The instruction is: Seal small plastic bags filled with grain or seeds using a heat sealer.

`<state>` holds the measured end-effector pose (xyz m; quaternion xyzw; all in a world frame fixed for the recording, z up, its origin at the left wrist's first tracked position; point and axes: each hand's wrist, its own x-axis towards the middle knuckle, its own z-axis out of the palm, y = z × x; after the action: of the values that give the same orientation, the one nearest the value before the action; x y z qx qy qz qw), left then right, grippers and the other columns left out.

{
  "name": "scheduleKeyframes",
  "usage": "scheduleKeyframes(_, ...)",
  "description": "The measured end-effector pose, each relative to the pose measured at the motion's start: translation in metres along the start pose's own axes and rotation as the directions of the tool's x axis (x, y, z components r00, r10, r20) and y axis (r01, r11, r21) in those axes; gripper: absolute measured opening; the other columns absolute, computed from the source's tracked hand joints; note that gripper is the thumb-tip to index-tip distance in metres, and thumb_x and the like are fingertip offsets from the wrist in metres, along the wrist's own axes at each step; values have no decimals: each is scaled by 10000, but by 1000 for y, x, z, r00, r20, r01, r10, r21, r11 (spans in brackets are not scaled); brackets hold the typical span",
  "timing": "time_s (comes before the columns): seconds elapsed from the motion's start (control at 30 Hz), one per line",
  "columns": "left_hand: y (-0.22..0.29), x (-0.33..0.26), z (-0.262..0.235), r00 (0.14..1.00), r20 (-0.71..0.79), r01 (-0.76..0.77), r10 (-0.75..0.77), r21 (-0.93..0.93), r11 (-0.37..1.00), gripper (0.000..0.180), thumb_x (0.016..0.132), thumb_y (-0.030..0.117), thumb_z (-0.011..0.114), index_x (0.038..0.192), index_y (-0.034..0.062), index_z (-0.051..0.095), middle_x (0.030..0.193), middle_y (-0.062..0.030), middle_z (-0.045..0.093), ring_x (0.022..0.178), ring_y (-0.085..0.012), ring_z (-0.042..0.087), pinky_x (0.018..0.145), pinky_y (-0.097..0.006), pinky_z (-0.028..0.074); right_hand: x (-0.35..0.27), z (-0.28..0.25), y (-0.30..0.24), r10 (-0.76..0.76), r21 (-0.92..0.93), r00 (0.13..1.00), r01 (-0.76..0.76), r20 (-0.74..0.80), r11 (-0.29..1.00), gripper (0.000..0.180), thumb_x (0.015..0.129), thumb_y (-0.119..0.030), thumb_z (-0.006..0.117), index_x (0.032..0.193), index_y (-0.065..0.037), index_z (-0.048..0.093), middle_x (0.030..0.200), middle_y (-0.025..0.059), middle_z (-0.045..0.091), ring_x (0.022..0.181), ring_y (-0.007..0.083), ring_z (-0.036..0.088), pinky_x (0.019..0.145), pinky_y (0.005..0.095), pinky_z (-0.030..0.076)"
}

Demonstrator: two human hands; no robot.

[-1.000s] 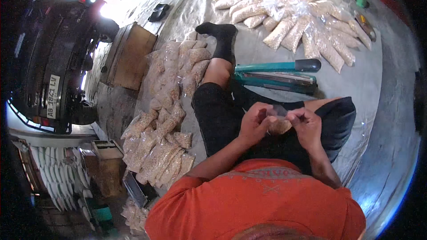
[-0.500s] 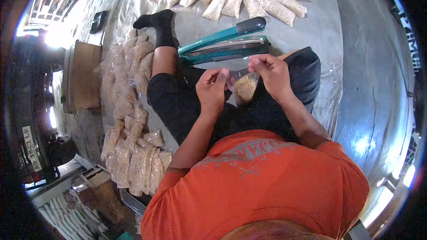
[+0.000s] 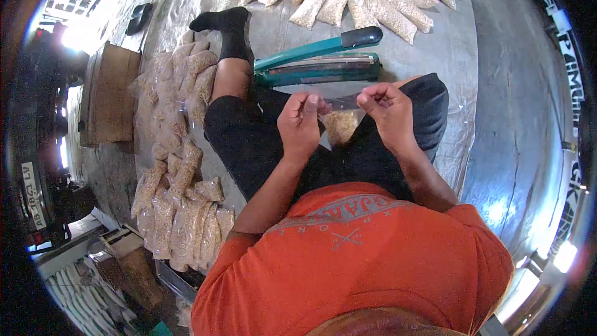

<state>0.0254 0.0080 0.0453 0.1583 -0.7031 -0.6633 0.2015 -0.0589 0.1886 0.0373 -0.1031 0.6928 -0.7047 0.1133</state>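
A clear plastic bag, its lower part filled with pale tan grains or beans, hangs over my lap. My left hand pinches one upper corner between thumb and fingers, and my right hand pinches the other. Between them the bag's top edge is drawn out nearly straight. Just beyond my hands lies a teal impulse sealer with a long teal lever ending in a black grip. The lever is raised at a slant above the sealer's base.
Filled clear bags lie heaped on the sheet left of my leg. More filled bags fan out at the far side. A cardboard box stands at the left, near a black sandal. My bent left leg borders the sealer.
My hands have moved a little apart, and the bag's top edge is now stretched wider and straighter. The whole view has shifted slightly.
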Motion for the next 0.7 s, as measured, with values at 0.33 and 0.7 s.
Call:
scheduleKeyframes(0.33, -13, 22, 8, 981, -48, 175, -185, -165, 971, 202, 1025, 167, 660, 996, -27, 705, 822, -34, 674, 797, -107, 660, 718, -268, 527, 29, 2, 9, 186, 204, 978, -202, 94, 958, 243, 1023, -203, 666, 1097, 21, 723, 953, 82, 741, 820, 132, 689, 788, 292, 566)
scheduleKeyframes(0.7, -135, 114, 27, 817, -73, 501, -571, -399, 768, 148, 935, 57, 590, 813, 1, 652, 755, -66, 635, 677, -187, 612, 593, -353, 486, 106, 41, 133, 156, -150, 949, -203, -275, 968, 227, 929, -170, 660, 930, 41, 742, 780, 88, 726, 604, 156, 661, 554, 315, 536)
